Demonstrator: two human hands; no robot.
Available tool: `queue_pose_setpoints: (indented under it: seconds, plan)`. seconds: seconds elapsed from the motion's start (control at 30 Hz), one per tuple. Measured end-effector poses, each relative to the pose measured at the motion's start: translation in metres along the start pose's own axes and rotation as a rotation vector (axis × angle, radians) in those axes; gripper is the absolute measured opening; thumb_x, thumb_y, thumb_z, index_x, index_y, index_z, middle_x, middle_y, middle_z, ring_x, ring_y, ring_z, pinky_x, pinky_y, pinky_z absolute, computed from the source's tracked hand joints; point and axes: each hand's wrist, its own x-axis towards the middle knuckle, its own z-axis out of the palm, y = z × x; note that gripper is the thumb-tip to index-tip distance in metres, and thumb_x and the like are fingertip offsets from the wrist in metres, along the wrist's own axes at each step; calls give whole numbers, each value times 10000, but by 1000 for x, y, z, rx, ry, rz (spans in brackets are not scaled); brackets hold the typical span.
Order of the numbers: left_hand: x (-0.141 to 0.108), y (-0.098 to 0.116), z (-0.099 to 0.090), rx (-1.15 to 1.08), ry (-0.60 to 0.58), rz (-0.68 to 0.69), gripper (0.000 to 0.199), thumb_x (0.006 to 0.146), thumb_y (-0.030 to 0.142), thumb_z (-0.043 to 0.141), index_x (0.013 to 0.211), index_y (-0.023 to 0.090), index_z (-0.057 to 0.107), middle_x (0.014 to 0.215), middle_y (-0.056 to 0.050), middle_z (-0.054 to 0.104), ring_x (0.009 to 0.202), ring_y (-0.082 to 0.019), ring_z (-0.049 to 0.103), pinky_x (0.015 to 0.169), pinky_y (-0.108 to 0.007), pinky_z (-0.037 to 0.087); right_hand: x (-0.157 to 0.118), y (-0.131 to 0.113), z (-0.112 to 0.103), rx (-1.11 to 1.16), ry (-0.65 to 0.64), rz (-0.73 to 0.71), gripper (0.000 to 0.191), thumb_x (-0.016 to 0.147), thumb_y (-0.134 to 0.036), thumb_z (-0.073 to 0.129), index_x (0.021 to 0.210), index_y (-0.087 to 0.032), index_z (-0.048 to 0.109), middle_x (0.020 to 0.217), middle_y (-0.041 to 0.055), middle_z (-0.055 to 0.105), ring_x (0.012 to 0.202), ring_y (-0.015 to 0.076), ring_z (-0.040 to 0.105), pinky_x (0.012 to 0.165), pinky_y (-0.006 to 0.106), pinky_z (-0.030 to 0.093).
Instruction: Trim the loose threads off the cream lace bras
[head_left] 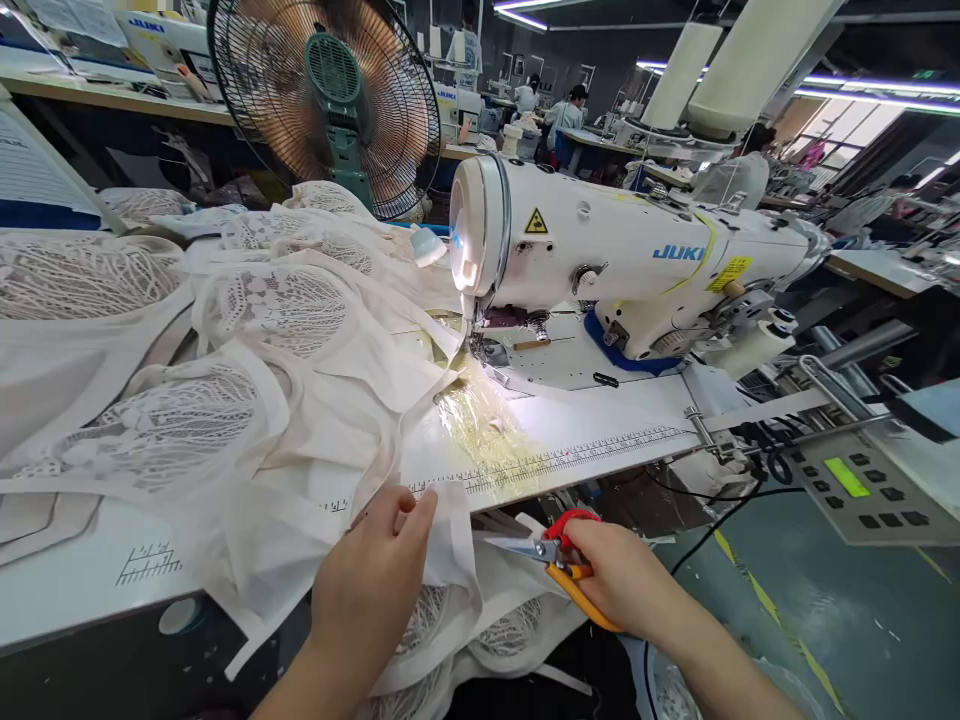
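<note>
My left hand (379,570) pinches the edge of a white lace bra (457,545) at the front edge of the table, thumb against the bent fingers. In my right hand (626,575) is a pair of scissors (529,546) with red and orange handles. Their blades point left, close to the white fabric below the table edge; whether they touch it is unclear. More of the lace bras hang down over my lap, partly hidden by my hands. A pile of similar white lace bras (277,310) covers the left of the table.
A white sewing machine (600,240) stands on the table (600,430), which has a printed ruler along its front. Clear yellowish film (480,420) lies below the needle. A large fan (337,90) stands behind. A control panel (862,485) and dark cables are at right.
</note>
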Motion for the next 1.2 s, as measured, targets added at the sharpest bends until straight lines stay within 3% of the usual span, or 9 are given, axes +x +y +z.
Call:
queue_pose_setpoints:
  seconds: [0.17, 0.23, 0.33, 0.4, 0.47, 0.53, 0.6, 0.73, 1.2]
  plan:
    - [-16, -7, 6, -48, -41, 57, 266, 844, 131, 396, 970, 222, 611, 906, -64, 632, 682, -169, 604, 491, -232, 417, -11, 11, -8, -189, -189, -42, 45, 668, -128, 522, 664, -171, 535, 628, 27, 582, 539, 160, 524, 451, 216, 229]
    - [-19, -8, 7, -74, -57, 65, 284, 846, 128, 395, 1019, 230, 595, 935, -63, 629, 768, -188, 611, 557, -249, 457, -17, 9, -15, -210, -182, -81, 71, 667, -125, 507, 618, -177, 504, 589, 19, 557, 487, 150, 496, 422, 219, 234]
    - [-18, -8, 5, -67, -41, 132, 294, 851, 122, 376, 1034, 214, 586, 929, -74, 616, 764, -188, 606, 578, -263, 474, -18, -9, -21, -45, -14, -320, 107, 675, -95, 459, 676, -186, 515, 645, 18, 583, 547, 151, 534, 460, 226, 361]
    - [-15, -8, 1, -49, -33, 172, 294, 857, 129, 361, 1029, 193, 590, 908, -87, 607, 733, -187, 600, 569, -269, 476, -11, -29, -20, 105, 129, -596, 181, 712, -117, 448, 855, -163, 549, 831, 69, 633, 774, 184, 591, 656, 260, 472]
    - [-12, -8, -3, -49, -34, 186, 295, 867, 146, 343, 1012, 176, 598, 894, -94, 601, 729, -191, 596, 574, -276, 480, 3, -48, -12, 128, 251, -869, 284, 776, -172, 437, 1036, -89, 516, 1013, 145, 616, 1018, 220, 535, 889, 321, 432]
    - [-11, -10, -7, -44, -31, 202, 291, 868, 144, 340, 990, 160, 604, 877, -97, 599, 730, -193, 594, 587, -282, 481, 18, -61, -1, 97, 379, -1011, 303, 812, -195, 412, 1049, -41, 520, 1039, 171, 607, 1068, 240, 503, 978, 350, 369]
    - [-12, -13, -10, -28, -27, 217, 281, 856, 112, 359, 993, 152, 601, 858, -93, 601, 736, -189, 597, 617, -285, 481, 30, -66, 10, 40, 451, -1004, 274, 833, -206, 405, 1001, -50, 555, 994, 155, 619, 1051, 257, 506, 996, 376, 347]
    - [-16, -20, -11, -28, -21, 251, 305, 832, 68, 373, 1050, 138, 575, 877, -99, 629, 751, -188, 603, 693, -317, 486, 37, -65, 22, -62, 457, -923, 294, 867, -209, 381, 1045, -53, 557, 985, 136, 620, 1055, 254, 498, 1005, 385, 326]
    - [-14, -28, -13, -40, -42, 270, 276, 798, 52, 438, 1046, 61, 558, 824, -138, 619, 725, -234, 588, 673, -382, 498, 25, -70, 22, 25, 405, -799, 252, 808, -232, 444, 967, -89, 578, 1046, 144, 610, 994, 254, 508, 872, 389, 388]
